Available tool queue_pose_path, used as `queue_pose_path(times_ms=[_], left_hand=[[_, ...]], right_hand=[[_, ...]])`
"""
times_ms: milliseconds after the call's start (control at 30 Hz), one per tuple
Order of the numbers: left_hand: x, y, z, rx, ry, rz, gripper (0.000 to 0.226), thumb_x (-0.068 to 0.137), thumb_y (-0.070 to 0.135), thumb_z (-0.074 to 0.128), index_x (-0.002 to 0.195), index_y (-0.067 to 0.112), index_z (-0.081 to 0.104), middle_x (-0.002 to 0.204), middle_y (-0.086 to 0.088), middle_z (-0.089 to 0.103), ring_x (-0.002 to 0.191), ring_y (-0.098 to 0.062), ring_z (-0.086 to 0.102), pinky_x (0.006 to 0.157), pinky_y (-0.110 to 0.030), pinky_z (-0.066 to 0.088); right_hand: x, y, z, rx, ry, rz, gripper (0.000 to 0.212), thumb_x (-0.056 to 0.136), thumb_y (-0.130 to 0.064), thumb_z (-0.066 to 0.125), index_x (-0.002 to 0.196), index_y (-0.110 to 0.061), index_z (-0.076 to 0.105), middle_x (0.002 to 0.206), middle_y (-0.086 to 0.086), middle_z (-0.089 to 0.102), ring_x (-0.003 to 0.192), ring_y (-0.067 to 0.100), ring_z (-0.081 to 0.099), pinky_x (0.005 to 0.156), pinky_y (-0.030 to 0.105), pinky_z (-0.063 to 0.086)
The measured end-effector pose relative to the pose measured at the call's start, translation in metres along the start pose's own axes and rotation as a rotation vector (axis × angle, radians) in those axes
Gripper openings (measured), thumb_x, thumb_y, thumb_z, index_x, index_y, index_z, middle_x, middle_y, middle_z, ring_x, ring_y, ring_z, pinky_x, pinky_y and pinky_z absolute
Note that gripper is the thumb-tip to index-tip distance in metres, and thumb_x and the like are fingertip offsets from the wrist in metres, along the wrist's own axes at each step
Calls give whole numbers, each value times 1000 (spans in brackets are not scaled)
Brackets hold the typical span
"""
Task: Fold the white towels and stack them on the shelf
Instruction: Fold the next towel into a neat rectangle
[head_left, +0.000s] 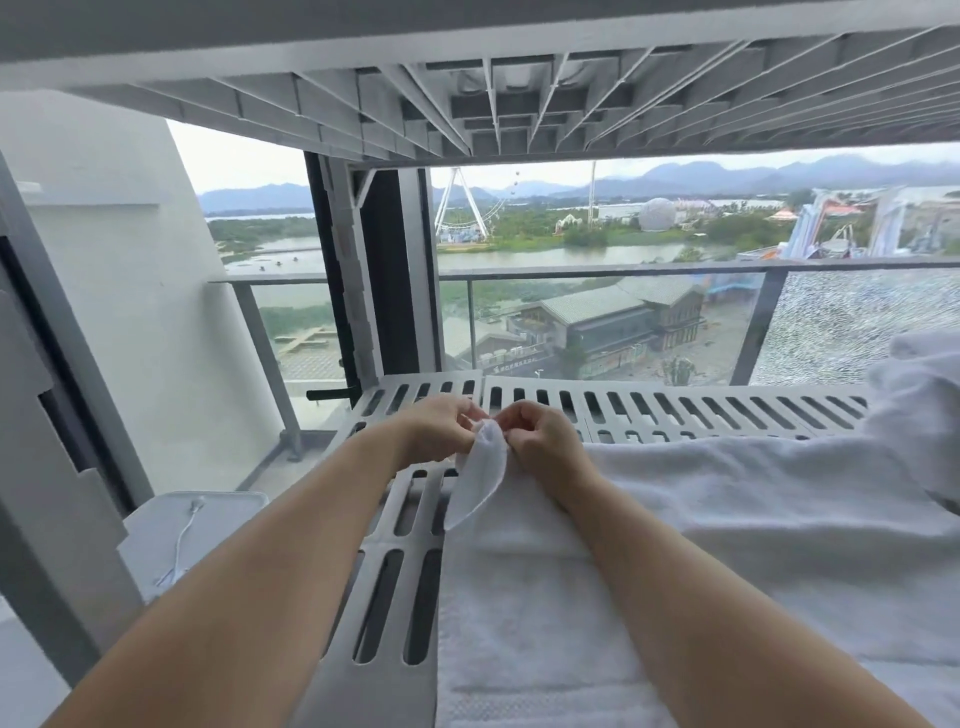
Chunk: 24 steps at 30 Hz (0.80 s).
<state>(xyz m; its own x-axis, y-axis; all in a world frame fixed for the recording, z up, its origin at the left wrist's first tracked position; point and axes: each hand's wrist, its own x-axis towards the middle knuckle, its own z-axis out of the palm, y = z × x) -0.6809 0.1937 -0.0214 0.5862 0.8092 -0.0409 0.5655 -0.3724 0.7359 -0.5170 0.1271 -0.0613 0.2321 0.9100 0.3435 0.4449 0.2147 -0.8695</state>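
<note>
A large white towel (701, 545) lies spread over the right part of a grey slatted shelf (675, 410). Its far left corner is lifted off the shelf. My left hand (441, 428) and my right hand (540, 439) both pinch that raised corner, fingers close together, at the middle of the view. A second bunched white towel (919, 415) sits at the right edge, partly out of frame.
Another slatted shelf (519, 104) hangs close overhead. A white side table (171, 530) with a white cable stands lower left. Beyond the shelf are a dark window frame (384, 270) and a glass balcony railing (623, 267).
</note>
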Motion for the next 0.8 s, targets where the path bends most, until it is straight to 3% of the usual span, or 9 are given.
queue_pose_path(times_ms=[100, 167, 267, 333, 467, 533, 633, 733, 800], left_hand=[[-5, -2, -5, -23, 40, 19, 15, 85, 25, 77, 94, 13, 75, 73, 3, 65, 56, -3, 52, 52, -14, 41], [-11, -7, -8, -136, 86, 47, 3, 87, 16, 75, 87, 15, 73, 73, -2, 62, 58, -10, 50, 51, -19, 42], [-14, -18, -13, -185, 271, 103, 27, 86, -3, 66, 72, 20, 69, 74, -8, 59, 66, -17, 50, 57, -22, 42], [-18, -23, -17, -78, 353, 119, 27, 86, -1, 66, 81, 26, 71, 80, -1, 64, 64, -11, 55, 60, -21, 44], [-26, -23, -10, 112, 182, 135, 33, 86, 16, 70, 108, 40, 70, 110, 15, 68, 98, -3, 65, 77, -19, 52], [-26, -17, 1, 174, 205, 169, 26, 84, 18, 68, 102, 36, 75, 99, 12, 73, 91, -7, 67, 76, -21, 54], [-24, -14, 8, 259, 374, 147, 24, 82, 9, 63, 83, 28, 77, 79, 7, 73, 77, -12, 66, 75, -34, 56], [-29, -23, 4, 528, 443, 72, 33, 84, 3, 58, 72, 30, 73, 82, 17, 66, 81, -7, 61, 74, -35, 55], [-34, -30, -1, 568, 492, 62, 40, 85, -1, 54, 68, 30, 71, 88, 15, 65, 84, -10, 61, 74, -34, 54]], right_hand=[[0, 3, 0, -45, 25, 7, 23, 79, -1, 57, 76, -21, 69, 71, -7, 68, 65, 4, 58, 64, 20, 46], [1, 5, 2, -72, 23, 14, 19, 77, -8, 58, 72, -24, 67, 69, -6, 68, 65, 5, 58, 62, 23, 46], [3, 8, 7, -119, -25, -3, 9, 77, -26, 61, 74, -28, 69, 73, -13, 70, 68, 1, 62, 61, 21, 45], [4, 9, 11, -151, -57, -33, 8, 78, -30, 63, 73, -31, 69, 72, -15, 70, 70, 0, 63, 63, 21, 45], [7, 11, 13, -148, -79, -72, 24, 82, -16, 67, 68, -35, 68, 71, -15, 71, 70, -1, 63, 67, 20, 46], [7, 12, 12, -129, -59, -68, 26, 82, -9, 65, 68, -31, 69, 70, -13, 70, 67, 0, 61, 65, 20, 44], [4, 10, 9, -178, -13, -62, 25, 80, -3, 56, 71, -24, 68, 74, -7, 70, 73, 9, 61, 68, 26, 48], [-1, 7, 8, -336, 15, -200, 18, 85, -6, 57, 80, -18, 68, 84, -3, 67, 79, 15, 60, 76, 33, 53], [-7, 6, 10, -432, -8, -381, 7, 89, -19, 63, 84, -19, 68, 90, -4, 66, 85, 14, 59, 81, 34, 53]])
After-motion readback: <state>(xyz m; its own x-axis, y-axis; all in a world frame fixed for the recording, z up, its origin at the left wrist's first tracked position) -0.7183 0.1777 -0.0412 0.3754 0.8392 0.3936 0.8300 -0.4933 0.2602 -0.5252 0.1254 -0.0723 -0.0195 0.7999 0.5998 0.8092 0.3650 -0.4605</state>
